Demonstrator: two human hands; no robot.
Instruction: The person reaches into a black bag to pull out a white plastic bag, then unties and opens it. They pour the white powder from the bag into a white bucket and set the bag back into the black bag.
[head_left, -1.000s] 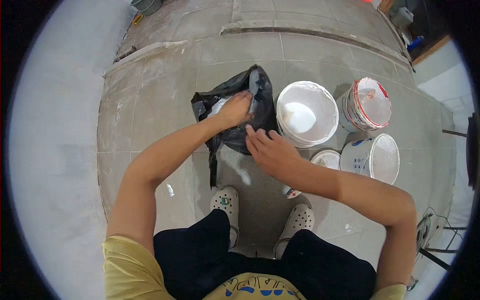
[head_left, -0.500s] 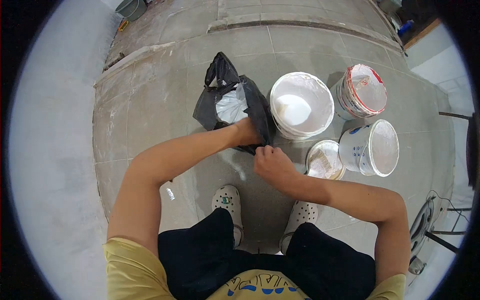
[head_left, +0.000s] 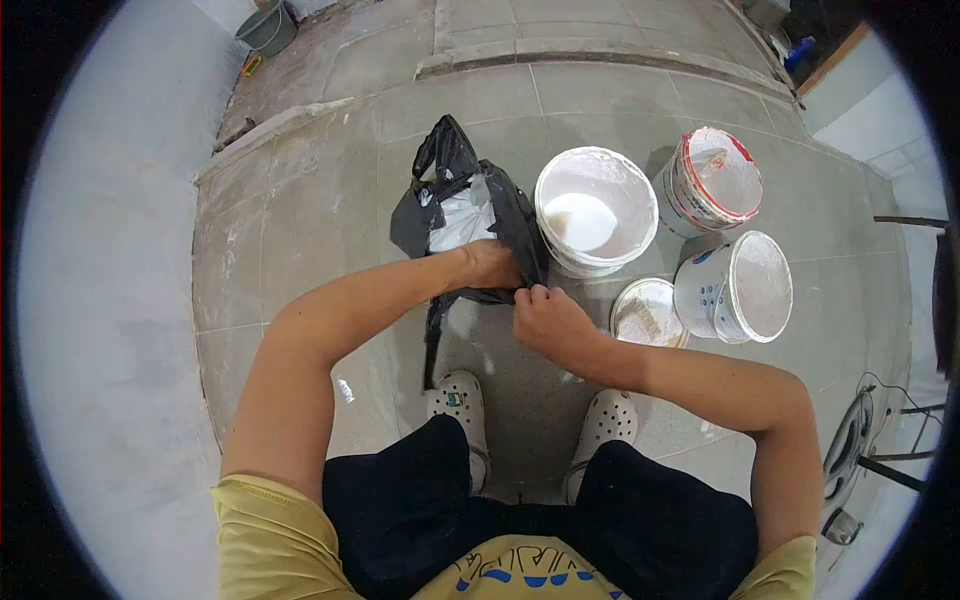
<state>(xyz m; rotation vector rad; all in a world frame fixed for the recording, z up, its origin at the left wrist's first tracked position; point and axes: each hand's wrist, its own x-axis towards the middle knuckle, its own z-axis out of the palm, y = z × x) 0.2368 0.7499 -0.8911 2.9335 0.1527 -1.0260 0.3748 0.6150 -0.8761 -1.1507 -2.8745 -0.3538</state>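
Note:
A black plastic bag [head_left: 512,205] stands on the tiled floor in front of my feet, with a white plastic bag [head_left: 465,217] showing in its mouth. My left hand [head_left: 492,264] reaches into the black bag along its near right side; the fingers are hidden behind the plastic. At the bag's near right edge, my right hand [head_left: 553,320] is closed in a pinch on the black plastic. Right beside the bag is a large white bucket [head_left: 640,200] with white material in the bottom.
To the right are a red-rimmed bucket [head_left: 690,195], a tipped white bucket [head_left: 705,295] and a smeared lid [head_left: 655,288] on the floor. A fan [head_left: 848,450] stands far right. A dark bucket [head_left: 262,30] sits at the far left, near a raised floor edge [head_left: 560,55].
A black strip of the bag now hangs toward my left shoe. Both hands stay at the bag, and the view has shifted slightly.

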